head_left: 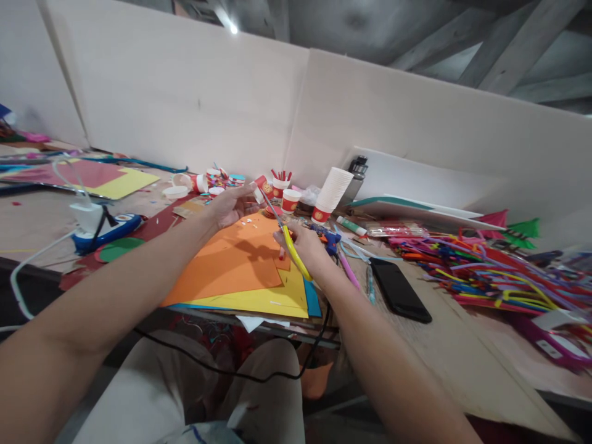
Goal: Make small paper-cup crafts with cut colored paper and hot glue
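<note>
My left hand point(231, 207) is closed at the fingertips on a red and white paper cup point(264, 185), tilted on its side above the table. In my right hand point(303, 243) is a pair of scissors point(296, 254) with yellow handles. Their blades point up and left and reach the cup's side; whether they cut into it I cannot make out. Below both hands lie sheets of orange paper point(231, 265) over yellow paper point(259, 302), with small scraps on top.
Behind stand a cup of red sticks point(280, 185), another paper cup point(290, 200), a cup stack point(333, 191) and a dark bottle point(357, 176). Rightward are a blue glue gun point(332, 240), a phone point(400, 290) and pipe cleaners point(490, 271). A power strip point(106, 231) sits left.
</note>
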Tool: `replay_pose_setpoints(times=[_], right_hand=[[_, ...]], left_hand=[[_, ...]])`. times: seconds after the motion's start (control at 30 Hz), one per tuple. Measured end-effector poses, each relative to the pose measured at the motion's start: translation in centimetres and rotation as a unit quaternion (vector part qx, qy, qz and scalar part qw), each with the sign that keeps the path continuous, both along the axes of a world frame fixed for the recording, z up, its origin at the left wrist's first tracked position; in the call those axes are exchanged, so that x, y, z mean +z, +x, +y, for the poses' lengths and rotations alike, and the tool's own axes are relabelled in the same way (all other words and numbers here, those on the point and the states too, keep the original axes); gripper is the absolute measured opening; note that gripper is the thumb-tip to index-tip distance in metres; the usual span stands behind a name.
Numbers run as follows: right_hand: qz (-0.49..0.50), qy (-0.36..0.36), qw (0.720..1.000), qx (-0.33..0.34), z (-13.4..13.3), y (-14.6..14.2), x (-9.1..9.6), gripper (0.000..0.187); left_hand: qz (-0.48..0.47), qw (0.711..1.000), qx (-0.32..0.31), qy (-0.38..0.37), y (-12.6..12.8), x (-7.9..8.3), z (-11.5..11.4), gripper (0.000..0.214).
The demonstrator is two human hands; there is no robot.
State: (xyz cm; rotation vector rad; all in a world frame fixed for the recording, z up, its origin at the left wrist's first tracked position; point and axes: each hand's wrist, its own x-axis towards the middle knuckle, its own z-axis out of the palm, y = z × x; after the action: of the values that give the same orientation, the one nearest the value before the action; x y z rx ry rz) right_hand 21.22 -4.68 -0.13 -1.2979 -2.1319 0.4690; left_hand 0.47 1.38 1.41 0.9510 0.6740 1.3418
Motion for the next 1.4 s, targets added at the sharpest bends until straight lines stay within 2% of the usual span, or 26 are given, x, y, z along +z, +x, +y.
replay_pose_setpoints(times=[0.13,0.33,0.77,1.03,1.27,1.4], right_hand=[[0.005,0.023,1.0,0.007,0.4,0.0,-0.3,0.032],[0.003,0.048,0.999,-0.016,0.3,-0.4,-0.1,0.031],[0.002,0.043,0.999,-0.023,0.0,-0.8,-0.1,0.03],[-0.011,0.041,0.998,-0.041,-0.1,-0.8,-0.2,0.029],[-0.01,0.042,0.998,-0.045,-0.4,-0.9,0.2,0.026],[-0.02,0.06,0.997,-0.047,-0.5,-0.8,0.4,0.027]], left_hand=[[0.003,1.0,-0.014,0.005,0.2,0.1,-0.2,0.013],[-0.031,0.999,0.005,-0.018,1.1,0.1,-0.3,0.017],[-0.052,0.998,-0.009,-0.022,1.1,0.0,-0.4,0.023],[-0.031,0.999,-0.013,-0.021,1.0,-0.1,-0.2,0.022],[-0.003,0.999,-0.051,-0.003,1.2,-0.4,-0.5,0.022],[0.009,0.999,-0.037,-0.002,1.3,-0.2,-0.6,0.022]])
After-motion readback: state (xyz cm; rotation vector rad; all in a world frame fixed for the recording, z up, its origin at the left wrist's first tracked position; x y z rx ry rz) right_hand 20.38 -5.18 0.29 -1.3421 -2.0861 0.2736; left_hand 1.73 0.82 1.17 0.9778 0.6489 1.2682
